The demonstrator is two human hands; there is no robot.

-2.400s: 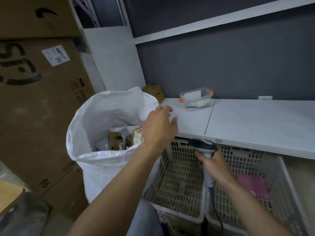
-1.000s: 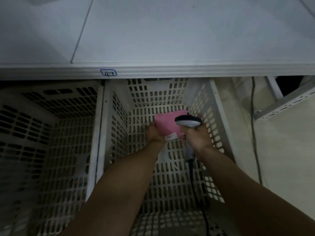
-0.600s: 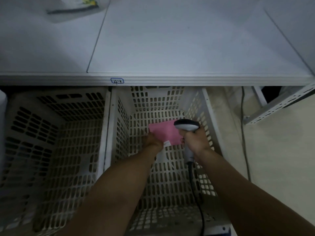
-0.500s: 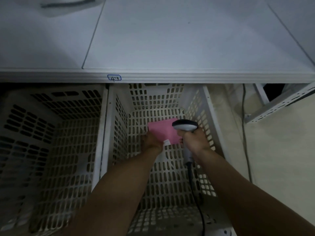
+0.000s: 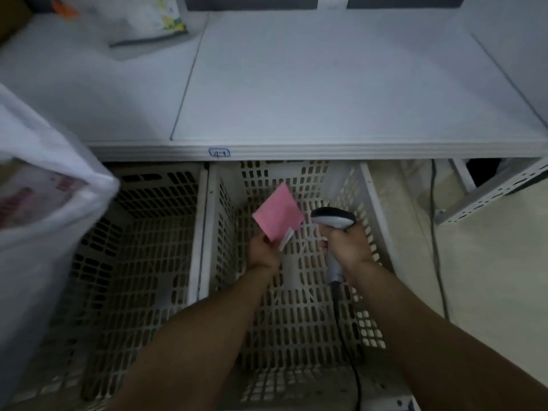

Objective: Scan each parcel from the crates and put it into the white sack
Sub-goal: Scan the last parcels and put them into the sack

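Note:
My left hand pinches a flat pink parcel by its lower corner and holds it tilted above the right crate. A white label hangs at the parcel's lower edge. My right hand grips the handle of a grey and black barcode scanner, whose head sits just right of the parcel. The scanner's black cable runs down toward me. The left crate stands beside the right one. The white sack fills the left edge, blurred, with parcels showing inside.
A white shelf top overhangs the back of both crates, with a small blue-marked tag on its front edge. A clear plastic box sits at its far left. A cable and a perforated metal rail lie on the floor at right.
My left hand has lifted the pink parcel off the crate's bottom and tilted it beside the scanner. The view has swung left, so the sack's edge shows again.

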